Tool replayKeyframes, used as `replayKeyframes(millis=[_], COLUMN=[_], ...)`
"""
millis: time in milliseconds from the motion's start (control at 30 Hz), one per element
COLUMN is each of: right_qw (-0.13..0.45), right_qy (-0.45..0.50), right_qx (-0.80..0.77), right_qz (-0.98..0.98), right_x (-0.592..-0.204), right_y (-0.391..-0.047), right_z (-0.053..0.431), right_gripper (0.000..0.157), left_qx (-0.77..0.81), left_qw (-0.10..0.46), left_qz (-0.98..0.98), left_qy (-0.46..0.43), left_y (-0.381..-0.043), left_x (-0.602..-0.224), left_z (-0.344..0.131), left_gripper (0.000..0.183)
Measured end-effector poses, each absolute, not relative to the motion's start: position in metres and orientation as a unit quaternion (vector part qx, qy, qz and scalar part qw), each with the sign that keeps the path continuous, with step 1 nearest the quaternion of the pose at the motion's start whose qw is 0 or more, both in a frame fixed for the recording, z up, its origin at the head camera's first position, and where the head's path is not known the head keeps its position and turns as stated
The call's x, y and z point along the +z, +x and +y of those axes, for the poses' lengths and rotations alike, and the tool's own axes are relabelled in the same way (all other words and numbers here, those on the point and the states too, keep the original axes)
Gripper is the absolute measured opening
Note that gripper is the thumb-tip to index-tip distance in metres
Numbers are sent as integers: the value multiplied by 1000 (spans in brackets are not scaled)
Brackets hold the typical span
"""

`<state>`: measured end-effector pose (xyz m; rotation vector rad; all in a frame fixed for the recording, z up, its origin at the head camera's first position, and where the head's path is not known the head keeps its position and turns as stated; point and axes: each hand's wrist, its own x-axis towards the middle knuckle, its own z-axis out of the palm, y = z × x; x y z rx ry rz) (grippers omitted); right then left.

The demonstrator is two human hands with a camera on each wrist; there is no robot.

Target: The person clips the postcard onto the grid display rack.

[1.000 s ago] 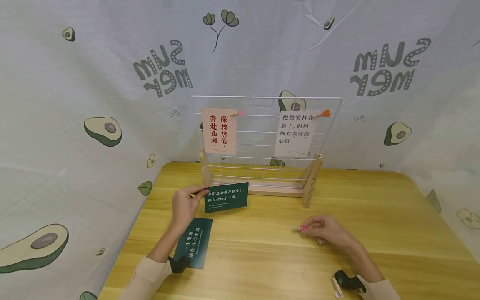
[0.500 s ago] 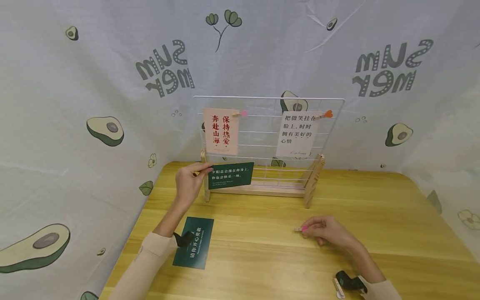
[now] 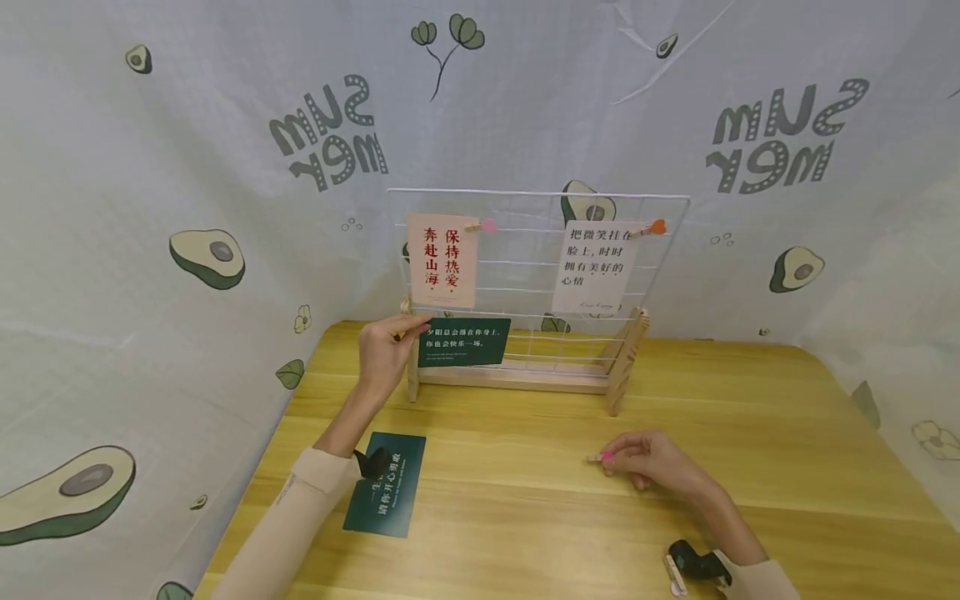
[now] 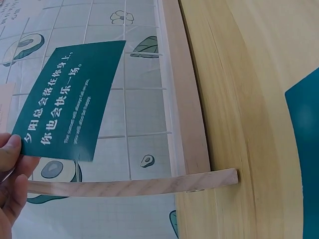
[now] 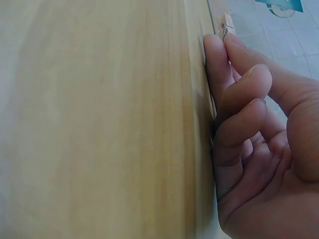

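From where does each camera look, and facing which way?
Head: worn there, facing forward and down at rack and table; left hand and right hand show.
Left wrist: worn there, facing held card and rack; left fingers show.
Right wrist: worn there, facing table and clothespin; right hand shows.
Head and left wrist share the held card.

Two green cards (image 3: 465, 343), one pink card (image 3: 442, 267) and one white card (image 3: 592, 271), making four cards; four clothes pegs (image 3: 657, 227), two of them pink-ended and one orange-ended; one wire rack (image 3: 517, 382) with two wooden legs (image 3: 627, 360); two hands (image 3: 654, 458); two sleeves (image 3: 288, 517); two wrist cameras (image 3: 693, 560); one desk (image 3: 510, 467).
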<state>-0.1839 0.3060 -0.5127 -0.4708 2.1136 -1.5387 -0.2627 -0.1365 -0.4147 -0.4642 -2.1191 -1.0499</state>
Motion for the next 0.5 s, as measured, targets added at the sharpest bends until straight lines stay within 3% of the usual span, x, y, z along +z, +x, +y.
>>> replayKeyframes(millis=[300, 500], right_qw=[238, 159], right_qy=[-173, -194], right_qx=[-512, -475], right_qz=[807, 843], right_x=[-500, -482], right_y=[-190, -204], right_z=[296, 270], right_gripper=[26, 16], left_qx=[-361, -343], left_qw=[388, 397], left_qz=[-831, -833], left_qy=[-168, -174], left_y=[-270, -272], left_x=[-414, -416], left_z=[-131, -130], left_gripper=[11, 10])
